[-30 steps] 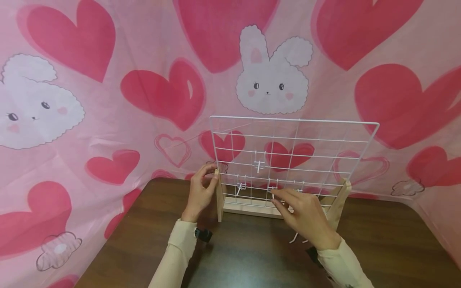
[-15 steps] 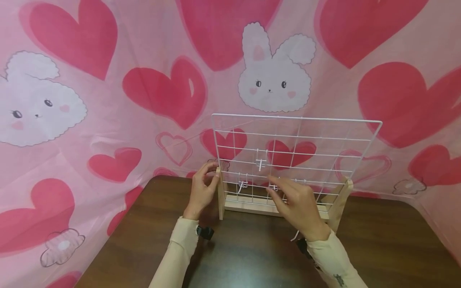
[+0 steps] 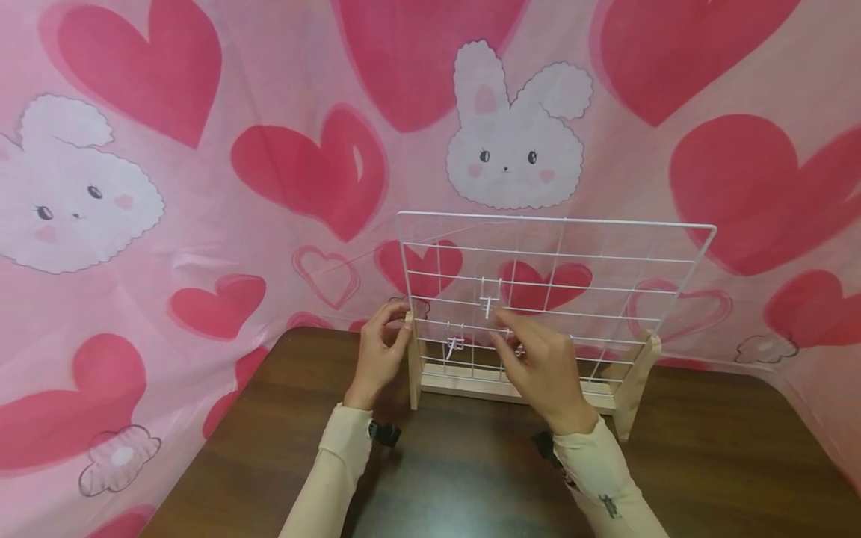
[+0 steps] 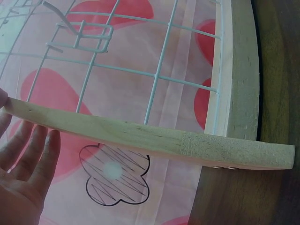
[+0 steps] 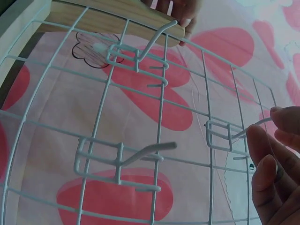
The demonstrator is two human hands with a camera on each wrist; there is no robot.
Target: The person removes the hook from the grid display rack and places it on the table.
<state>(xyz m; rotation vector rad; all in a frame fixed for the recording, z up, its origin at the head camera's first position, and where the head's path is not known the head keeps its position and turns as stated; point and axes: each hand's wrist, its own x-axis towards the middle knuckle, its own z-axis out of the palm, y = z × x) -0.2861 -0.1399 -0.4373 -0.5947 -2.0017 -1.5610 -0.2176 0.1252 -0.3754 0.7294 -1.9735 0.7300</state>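
Observation:
A white wire grid panel (image 3: 558,220) stands upright between two wooden side supports. My left hand (image 3: 380,359) grips the left wooden support (image 4: 117,129), thumb on one face and fingers behind the other. White metal hooks hang on the grid: an upper hook (image 3: 487,302), a lower-left hook (image 3: 454,344) and a lower-middle hook (image 5: 119,161), which my right hand partly hides in the head view. My right hand (image 3: 548,366) is at the upper hook, bent fingers and thumb close to its prong (image 5: 253,126) with a gap between the fingertips. Whether they touch it I cannot tell.
A wooden base bar (image 3: 471,387) joins the right wooden support (image 3: 635,385) to the left one on a dark brown table (image 3: 444,486). A pink cloth (image 3: 397,179) with hearts and rabbits hangs behind and beside the table.
My right hand has let go of the lower-middle hook and moved up and left to the upper hook. My left hand has kept its grip on the wooden support.

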